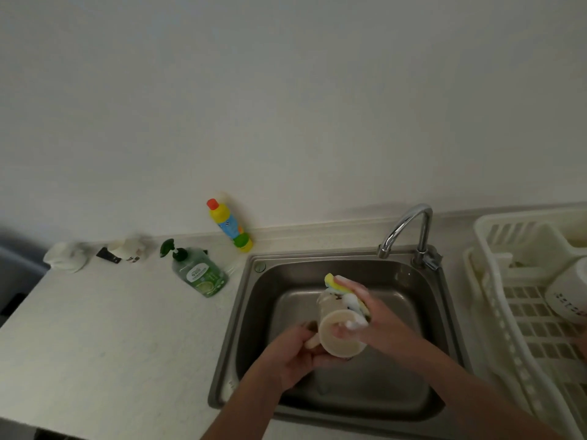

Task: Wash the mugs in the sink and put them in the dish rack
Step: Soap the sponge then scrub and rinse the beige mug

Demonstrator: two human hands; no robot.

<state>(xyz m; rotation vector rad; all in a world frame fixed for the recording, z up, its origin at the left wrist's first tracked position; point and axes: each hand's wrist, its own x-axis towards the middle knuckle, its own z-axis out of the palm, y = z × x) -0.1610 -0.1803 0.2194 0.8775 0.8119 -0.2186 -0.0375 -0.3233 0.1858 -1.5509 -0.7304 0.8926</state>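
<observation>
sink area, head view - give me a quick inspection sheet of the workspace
surface: pale countertop with a steel sink set in it; no water seen running from the tap.
job's things: cream mug held over the basin, mouth toward the camera; soapy yellow sponge against its side; a white mug lies in the dish rack; two more mugs left on the counter, blurred.
clutter: green pump bottle; yellow bottle with red cap by the wall.
grippers: left hand grips the mug's handle; right hand holds the sponge.
cables: nothing seen.
surroundings: plain white wall.
</observation>
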